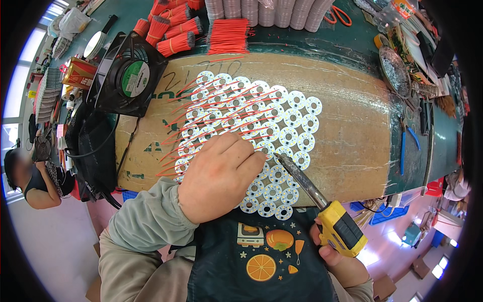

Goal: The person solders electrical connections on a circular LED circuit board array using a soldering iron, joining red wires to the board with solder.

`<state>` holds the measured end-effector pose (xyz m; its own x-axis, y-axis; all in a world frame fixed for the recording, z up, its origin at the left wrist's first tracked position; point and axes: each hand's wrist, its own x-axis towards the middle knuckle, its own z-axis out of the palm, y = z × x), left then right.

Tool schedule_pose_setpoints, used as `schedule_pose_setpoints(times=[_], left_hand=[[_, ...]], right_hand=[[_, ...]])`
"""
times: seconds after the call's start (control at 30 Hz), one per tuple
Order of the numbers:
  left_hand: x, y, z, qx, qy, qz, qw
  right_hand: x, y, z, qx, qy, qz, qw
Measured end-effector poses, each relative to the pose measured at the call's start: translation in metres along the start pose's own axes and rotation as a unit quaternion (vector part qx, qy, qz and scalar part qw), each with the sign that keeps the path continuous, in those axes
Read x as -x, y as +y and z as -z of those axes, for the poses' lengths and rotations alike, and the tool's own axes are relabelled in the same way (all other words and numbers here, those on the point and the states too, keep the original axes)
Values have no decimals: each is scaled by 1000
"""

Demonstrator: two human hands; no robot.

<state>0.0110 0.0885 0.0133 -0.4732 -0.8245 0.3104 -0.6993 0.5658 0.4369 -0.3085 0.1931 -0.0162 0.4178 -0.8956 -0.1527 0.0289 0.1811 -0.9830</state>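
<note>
My right hand (329, 251) grips the yellow and black handle of a soldering iron (343, 230). The iron's dark, narrow tip reaches up and left to the ring-shaped white LED boards (293, 118), which lie in close rows on a sheet of brown cardboard (352, 136). Over the near left of these rows is my left hand (219, 176), closed, its fingertips by the iron's tip; whatever they pinch is hidden. Thin red wires (176, 138) lie slanting across many of the boards, their left ends hanging over the cardboard.
A black fan (128, 75) stands at the left. Bundles of red wire (176, 38) and stacked grey discs (261, 12) line the far side. To the right are blue-handled pliers (403, 148) and a round dish (395, 70). Another person (37, 181) sits at far left.
</note>
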Motion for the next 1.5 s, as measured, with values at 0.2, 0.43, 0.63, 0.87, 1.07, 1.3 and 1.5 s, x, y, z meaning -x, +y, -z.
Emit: schedule_pose_setpoints(times=[0.2,0.43,0.63,0.87,1.07,1.3,1.5], left_hand=[[0,1,-1,-2,11,5,1000],[6,5,10,-7,56,19,998],[22,13,16,25,50,24,998],[22,8,4,27,25,33,999],[21,5,4,31,30,23,999],[21,2,4,25,21,13,999],[21,3,4,17,16,15,1000]], right_hand=[[2,-2,-2,0,3,5,1000],[5,-7,-2,7,2,-5,1000],[3,-9,-2,18,-27,-7,999],[-3,-7,2,94,-55,-7,994],[-4,-8,0,125,-53,-3,991],[-2,-3,-3,144,-46,8,989],[-7,-9,-4,155,-48,7,987]])
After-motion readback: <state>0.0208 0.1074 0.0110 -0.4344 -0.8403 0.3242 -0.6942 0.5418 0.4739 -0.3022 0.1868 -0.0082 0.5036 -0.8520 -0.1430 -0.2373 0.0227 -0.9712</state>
